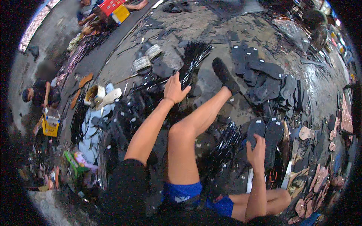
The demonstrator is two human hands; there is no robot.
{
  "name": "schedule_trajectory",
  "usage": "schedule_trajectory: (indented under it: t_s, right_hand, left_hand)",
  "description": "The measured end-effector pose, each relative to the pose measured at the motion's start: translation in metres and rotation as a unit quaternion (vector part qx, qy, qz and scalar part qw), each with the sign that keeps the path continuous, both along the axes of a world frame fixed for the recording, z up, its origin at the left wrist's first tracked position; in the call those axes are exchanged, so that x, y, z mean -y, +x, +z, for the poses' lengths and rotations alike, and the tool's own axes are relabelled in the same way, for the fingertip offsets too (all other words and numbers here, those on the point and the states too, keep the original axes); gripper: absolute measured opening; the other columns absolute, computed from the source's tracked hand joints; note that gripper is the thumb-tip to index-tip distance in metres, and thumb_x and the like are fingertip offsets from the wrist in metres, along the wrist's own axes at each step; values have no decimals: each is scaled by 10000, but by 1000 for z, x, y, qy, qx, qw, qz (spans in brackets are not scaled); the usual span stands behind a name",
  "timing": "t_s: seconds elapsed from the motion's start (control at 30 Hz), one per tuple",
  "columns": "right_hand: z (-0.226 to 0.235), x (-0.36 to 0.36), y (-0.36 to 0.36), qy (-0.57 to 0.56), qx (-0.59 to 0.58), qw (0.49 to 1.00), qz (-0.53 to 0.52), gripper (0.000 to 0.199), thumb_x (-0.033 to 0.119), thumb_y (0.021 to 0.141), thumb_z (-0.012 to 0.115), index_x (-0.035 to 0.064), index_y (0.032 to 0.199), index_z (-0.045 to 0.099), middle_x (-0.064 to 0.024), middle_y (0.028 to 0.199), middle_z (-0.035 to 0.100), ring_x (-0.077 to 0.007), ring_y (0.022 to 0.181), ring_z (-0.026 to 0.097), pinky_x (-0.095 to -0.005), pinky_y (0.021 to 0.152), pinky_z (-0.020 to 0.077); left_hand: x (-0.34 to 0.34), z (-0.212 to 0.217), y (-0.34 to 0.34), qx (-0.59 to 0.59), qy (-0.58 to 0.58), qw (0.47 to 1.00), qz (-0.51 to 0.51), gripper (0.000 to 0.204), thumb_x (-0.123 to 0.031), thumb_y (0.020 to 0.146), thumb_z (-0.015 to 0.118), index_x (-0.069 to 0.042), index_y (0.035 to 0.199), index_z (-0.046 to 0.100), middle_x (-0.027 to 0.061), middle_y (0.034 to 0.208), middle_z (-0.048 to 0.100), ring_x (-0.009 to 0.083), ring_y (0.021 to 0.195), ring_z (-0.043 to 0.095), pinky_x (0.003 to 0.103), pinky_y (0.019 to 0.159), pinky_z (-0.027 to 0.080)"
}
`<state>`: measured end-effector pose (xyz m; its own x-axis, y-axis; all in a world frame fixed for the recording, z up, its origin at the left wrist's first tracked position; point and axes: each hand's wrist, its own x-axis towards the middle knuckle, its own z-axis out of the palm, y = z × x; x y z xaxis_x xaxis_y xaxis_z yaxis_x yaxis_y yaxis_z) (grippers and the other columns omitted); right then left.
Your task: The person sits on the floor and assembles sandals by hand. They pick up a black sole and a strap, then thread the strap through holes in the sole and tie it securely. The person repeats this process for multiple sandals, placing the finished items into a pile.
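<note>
My left hand reaches forward with its fingers stretched and thumb apart, holding nothing I can see. Its fingertips are close to a bundle of shiny black strips that fans out on the ground. At the right, my right hand has its thumb spread from its fingers. Those fingertips lie at the lower part of a dark sandal sole with a small white label; whether they press on it I cannot tell. Beside it lies another dark sole. Ahead is a pile of similar black soles.
My bent leg, in a black shoe, stretches between my hands. Light blue soles and more black strips lie around. Pink and tan soles are at the right. A person sits by a yellow box at the left.
</note>
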<state>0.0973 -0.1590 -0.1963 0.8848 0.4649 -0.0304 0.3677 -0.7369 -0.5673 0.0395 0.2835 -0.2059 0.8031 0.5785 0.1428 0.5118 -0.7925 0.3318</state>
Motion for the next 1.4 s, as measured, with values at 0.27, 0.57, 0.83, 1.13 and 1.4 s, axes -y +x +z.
schedule_trajectory:
  t_s: [0.27, 0.57, 0.83, 1.13, 1.4]
  right_hand:
    - [-41, 44, -2, -143, -29, 985, -91, 575, 159, 791, 759, 13, 1284, 503, -228, 1267, 499, -420, 1176, 493, -469, 1013, 423]
    - [-60, 55, 3, -178, 77, 980, -36, 816, 380, 761, 803, 22, 1390, 426, -273, 1323, 487, -454, 1180, 501, -503, 997, 441]
    - [-81, 60, 16, -232, 84, 969, 2, 937, 404, 722, 826, 39, 1447, 359, -270, 1260, 505, -471, 1127, 534, -517, 918, 487]
    - [-92, 75, 24, -237, 83, 967, 35, 895, 369, 750, 810, 35, 1451, 365, -313, 1260, 492, -490, 1136, 512, -523, 973, 442]
    - [88, -4, -92, 53, 151, 987, -5, 695, 181, 744, 775, -15, 1344, 484, -220, 1277, 534, -371, 1177, 509, -439, 1029, 405]
  left_hand:
    - [-41, -20, 132, -294, -63, 946, 119, 840, -582, 711, 751, -43, 1323, 552, 179, 1360, 575, 342, 1278, 533, 501, 1087, 376]
    - [-69, 232, 7, -124, -3, 990, -69, 539, -411, 779, 704, 14, 1107, 663, 185, 995, 715, 306, 914, 671, 416, 787, 537]
    - [-21, 444, -351, -105, 223, 968, 34, 593, -261, 831, 733, 0, 1327, 540, 160, 1248, 638, 252, 1147, 601, 385, 1000, 466]
    - [-10, 220, -595, -199, 132, 883, 404, 983, -378, 722, 820, -121, 1500, 277, 249, 1446, 402, 441, 1306, 437, 522, 1055, 407]
    - [142, 167, -311, 198, -341, 915, 86, 768, -235, 875, 747, -17, 1483, 332, 219, 1407, 500, 300, 1321, 479, 429, 1073, 410]
